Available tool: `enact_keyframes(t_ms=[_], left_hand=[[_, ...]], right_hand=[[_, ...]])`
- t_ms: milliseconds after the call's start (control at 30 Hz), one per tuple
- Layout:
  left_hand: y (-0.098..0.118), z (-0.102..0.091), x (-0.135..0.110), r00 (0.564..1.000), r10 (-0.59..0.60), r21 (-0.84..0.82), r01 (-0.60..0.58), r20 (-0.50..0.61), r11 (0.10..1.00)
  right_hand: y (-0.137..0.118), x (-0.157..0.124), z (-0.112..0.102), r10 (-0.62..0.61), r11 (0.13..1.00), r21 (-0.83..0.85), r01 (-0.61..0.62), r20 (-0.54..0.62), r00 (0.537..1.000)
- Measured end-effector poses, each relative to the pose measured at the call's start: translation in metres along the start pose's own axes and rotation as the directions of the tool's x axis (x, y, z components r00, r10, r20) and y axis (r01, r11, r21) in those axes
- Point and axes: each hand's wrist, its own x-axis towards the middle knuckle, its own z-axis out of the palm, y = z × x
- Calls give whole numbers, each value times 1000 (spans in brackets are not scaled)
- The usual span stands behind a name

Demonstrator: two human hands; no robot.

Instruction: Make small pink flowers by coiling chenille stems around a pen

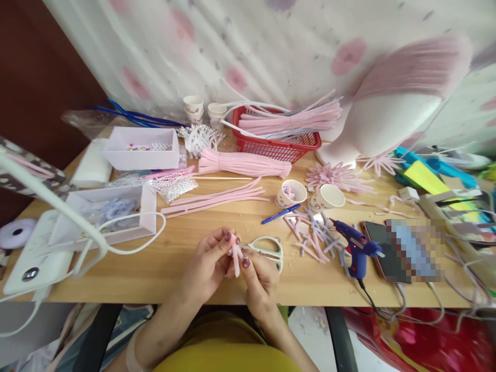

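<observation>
- Between the two hands, above the table near its front edge, is the pink piece, its short strands pointing down.
- Left hand: thumb and fingers closed, pinching the upper part of the piece.
- Right hand: thumb and fingers closed on the piece from the other side, lower down; the fingertips behind it are hidden.
- Just beside the right hand lie the scissors, handles showing, blades out of sight.
- Farther right, cut stems, pink and greyish, are strewn in a loose heap.
- Next to these rest the glue gun and a dark phone.
- Behind the scissors are a blue pen and two cups, the left one holding small bits, the right one just beside it.
- Beyond the left hand, long pink stems lie loose, with a thick bundle behind them.
- At the back stands a red basket with more stems.
- On the left are two white boxes, the rear one and the front one.
</observation>
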Motion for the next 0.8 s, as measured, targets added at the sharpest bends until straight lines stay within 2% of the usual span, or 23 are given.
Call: enact_keyframes(t_ms=[67, 133, 233, 300, 367, 467, 533, 633, 700, 733, 800], left_hand=[[-1, 0, 1, 999, 40, 29, -39, -18, 999], [-1, -1, 2, 990, 129, 81, -124, -52, 989], [-1, -3, 4, 965, 240, 149, -223, -104, 963], [-2, -4, 4, 964, 245, 168, -225, -107, 960], [-2, -3, 3, 972, 217, 180, -198, -91, 963], [-3, 0, 1, 977, 206, 234, -187, -58, 954], [-2, 1, -2, 981, 193, 289, -176, -28, 941], [0, -3, -5, 991, 126, 366, -130, 36, 922], [4, -7, -6, 992, 84, 430, -117, 95, 895], [7, -9, -6, 989, 68, 478, -124, 133, 870], [17, -12, -7, 971, 37, 588, -173, 237, 790]], right_hand=[[3, -1, -6, -52, 995, -85, 57, 65, 997], [3, 1, -15, -44, 978, -195, 70, 133, 990], [-5, 5, -31, -17, 928, -369, 51, 95, 995], [-13, 9, -37, -54, 854, -515, 75, 56, 997], [-20, 14, -37, -141, 756, -629, 181, 113, 984], [-22, 19, -31, -231, 645, -691, 326, 230, 945], [-20, 20, -27, -237, 623, -702, 344, 250, 939], [-19, 18, -26, -199, 670, -660, 339, 280, 939], [-23, 17, -28, -128, 763, -585, 274, 280, 952], [-24, 16, -28, -75, 828, -519, 210, 269, 960], [-25, 13, -28, 82, 953, -303, -3, 248, 965]])
